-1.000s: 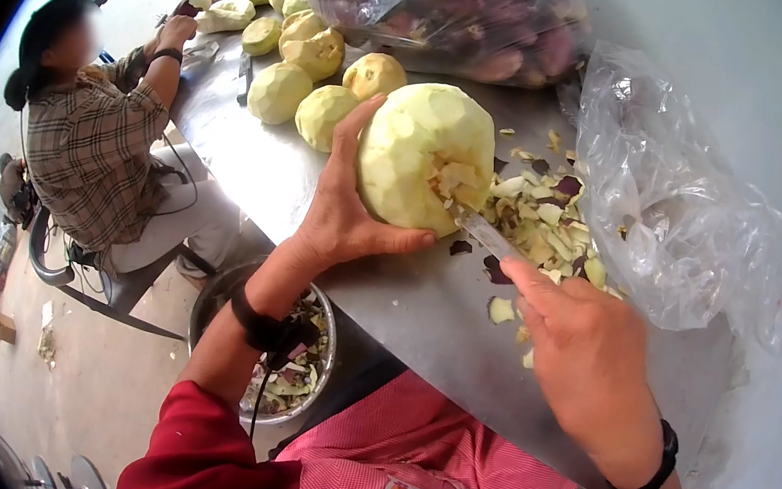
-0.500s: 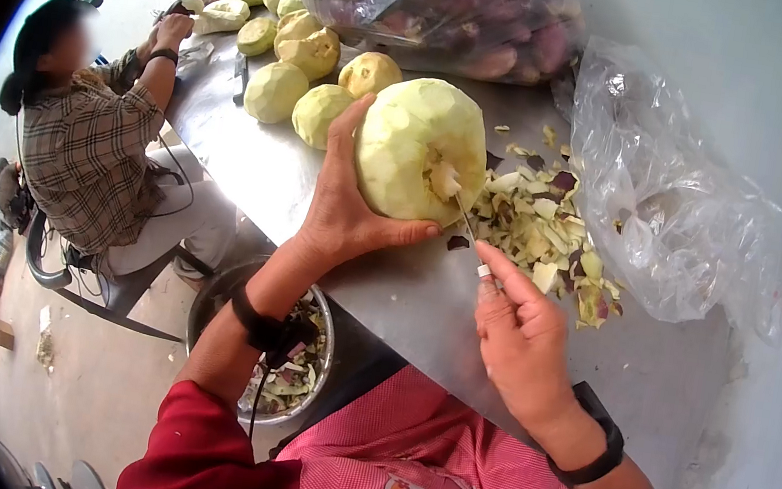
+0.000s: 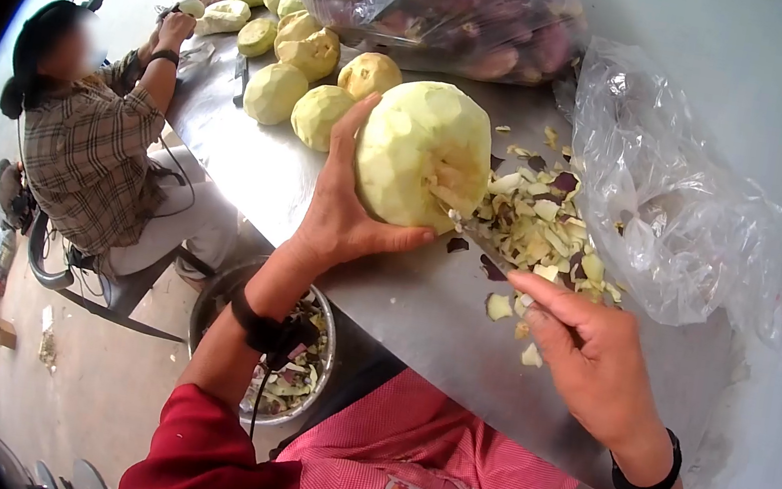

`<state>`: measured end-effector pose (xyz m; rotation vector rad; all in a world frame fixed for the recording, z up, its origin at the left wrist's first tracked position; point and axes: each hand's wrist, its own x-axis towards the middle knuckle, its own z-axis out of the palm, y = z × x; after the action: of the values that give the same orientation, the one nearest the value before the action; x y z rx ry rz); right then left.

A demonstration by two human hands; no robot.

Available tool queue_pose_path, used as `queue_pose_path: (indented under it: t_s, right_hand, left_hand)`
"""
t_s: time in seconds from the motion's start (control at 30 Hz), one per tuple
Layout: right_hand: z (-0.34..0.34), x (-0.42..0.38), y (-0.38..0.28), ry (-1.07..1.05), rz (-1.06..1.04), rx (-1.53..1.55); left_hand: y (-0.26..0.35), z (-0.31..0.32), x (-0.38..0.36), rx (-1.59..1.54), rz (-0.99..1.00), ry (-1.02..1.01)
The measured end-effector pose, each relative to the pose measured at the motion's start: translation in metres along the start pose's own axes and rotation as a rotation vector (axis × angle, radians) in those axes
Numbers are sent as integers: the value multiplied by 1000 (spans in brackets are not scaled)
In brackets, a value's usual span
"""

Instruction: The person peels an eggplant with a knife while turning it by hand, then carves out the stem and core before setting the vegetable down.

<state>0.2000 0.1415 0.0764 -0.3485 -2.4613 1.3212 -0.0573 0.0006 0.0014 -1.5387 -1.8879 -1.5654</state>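
My left hand (image 3: 345,212) grips a large peeled pale green fruit (image 3: 410,151) above the metal table, fingers on its left side and thumb beneath. A rough hollow shows on the fruit's right side. To the lower right, my right hand (image 3: 588,350) is closed round the handle of a small knife (image 3: 492,246). The blade points up and left towards the fruit, with a pale bit (image 3: 456,218) near its tip. Behind and right of the fruit lies a heap of peelings (image 3: 551,223), with loose pieces near my right fingers.
Several peeled fruits (image 3: 275,94) stand at the back left beside a dark-handled knife (image 3: 241,80). Behind is a clear bag of purple produce (image 3: 446,10); an empty-looking plastic bag (image 3: 671,195) lies right. A bowl of scraps (image 3: 324,376) is below the edge. Another person (image 3: 93,139) sits left.
My right hand and the knife have moved away from the hollow, down and to the right. The fruit has tilted slightly, and the hollow's loose flesh looks cut away. More pieces lie near my right hand.
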Motion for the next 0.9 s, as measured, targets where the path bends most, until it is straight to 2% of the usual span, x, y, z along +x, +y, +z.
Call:
queue_pose_path:
  t_s: [0.07, 0.2, 0.3, 0.4, 0.47, 0.53, 0.6, 0.63, 0.7, 0.83, 0.9]
  right_hand:
    - [1, 6, -3, -57, -8, -124]
    - [9, 20, -9, -36, -37, -152]
    - [21, 26, -5, -29, -43, -166]
    - [38, 21, 0, -18, 40, -68]
    - [51, 10, 2, -1, 151, 385]
    - [57, 4, -3, -17, 184, 506]
    - [58, 2, -6, -49, 341, 737]
    - [57, 1, -8, -48, 340, 736]
    - [55, -1, -13, -33, 465, 944]
    - [53, -4, -13, -9, 483, 1000]
    - [55, -5, -14, 67, 464, 1069]
  left_hand:
    - [3, 1, 0, 11, -7, 0]
    - [2, 1, -1, 140, 75, 4]
    - [1, 3, -1, 72, 50, 5]
    - [-2, 2, -2, 48, -26, 24]
    - [-1, 3, -3, 123, 44, 17]
    - [-1, 4, -3, 101, 43, 8]
    - [-2, 5, -4, 81, 39, 3]
    - [-4, 5, -3, 73, 54, 0]
    - [-3, 5, -4, 66, 68, 1]
    - [-2, 5, -2, 107, 69, 10]
    - [-3, 5, -4, 109, 54, 10]
